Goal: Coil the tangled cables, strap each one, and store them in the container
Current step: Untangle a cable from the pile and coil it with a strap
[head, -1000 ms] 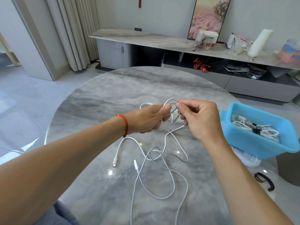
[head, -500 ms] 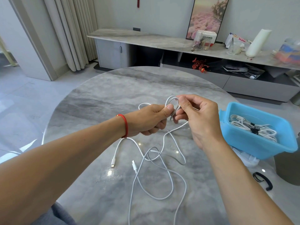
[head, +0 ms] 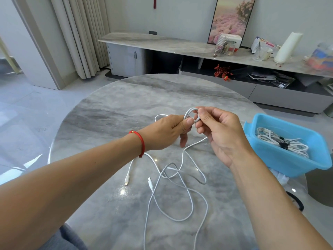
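A long white cable [head: 182, 192] lies in loose tangled loops on the round marble table [head: 111, 112], with two plug ends [head: 127, 179] near its left side. Above the table my left hand [head: 167, 130] pinches a small loop of this cable [head: 189, 113] between thumb and fingers. My right hand [head: 219, 132] pinches the same small loop from the right with its fingertips. The rest of the cable hangs from the hands down to the table. A blue container [head: 281, 159] at the right table edge holds coiled white cables [head: 281, 141] bound with black straps.
A black strap [head: 297, 201] lies on the table in front of the blue container. A white object [head: 279, 177] sits under the container's near edge. Behind the table runs a long low sideboard [head: 162, 44] with boxes and clutter. Curtains hang at the back left.
My hands have come closer together and risen slightly. The short cable end has been bent round into a small loop pinched by both hands.
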Action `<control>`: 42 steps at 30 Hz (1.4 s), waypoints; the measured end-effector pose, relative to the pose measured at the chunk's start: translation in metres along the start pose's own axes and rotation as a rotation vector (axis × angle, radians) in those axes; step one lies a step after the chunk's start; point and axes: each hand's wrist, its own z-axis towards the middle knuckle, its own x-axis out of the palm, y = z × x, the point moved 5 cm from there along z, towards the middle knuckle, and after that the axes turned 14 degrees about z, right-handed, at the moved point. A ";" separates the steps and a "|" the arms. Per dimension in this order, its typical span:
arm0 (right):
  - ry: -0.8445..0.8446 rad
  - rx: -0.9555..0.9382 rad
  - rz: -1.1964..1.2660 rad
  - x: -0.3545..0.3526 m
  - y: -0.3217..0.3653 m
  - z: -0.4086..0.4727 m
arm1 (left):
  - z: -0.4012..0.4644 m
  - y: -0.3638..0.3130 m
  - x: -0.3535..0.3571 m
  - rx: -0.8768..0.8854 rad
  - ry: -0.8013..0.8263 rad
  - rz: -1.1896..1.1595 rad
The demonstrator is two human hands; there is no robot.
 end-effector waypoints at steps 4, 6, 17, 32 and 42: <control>-0.019 0.097 0.200 -0.001 -0.002 0.001 | 0.003 -0.003 -0.004 0.036 -0.080 0.234; -0.040 0.093 0.221 -0.002 -0.003 0.002 | 0.003 -0.005 -0.006 0.037 -0.121 0.208; 0.244 0.050 -0.732 0.022 -0.031 -0.011 | 0.006 0.016 -0.017 -0.283 -0.286 -1.014; 0.429 -0.155 -1.113 0.023 -0.020 -0.011 | 0.000 0.051 -0.032 -0.492 -0.330 -0.988; 0.495 -0.236 -1.034 0.043 -0.013 -0.023 | -0.003 0.027 0.011 -0.425 0.014 -0.585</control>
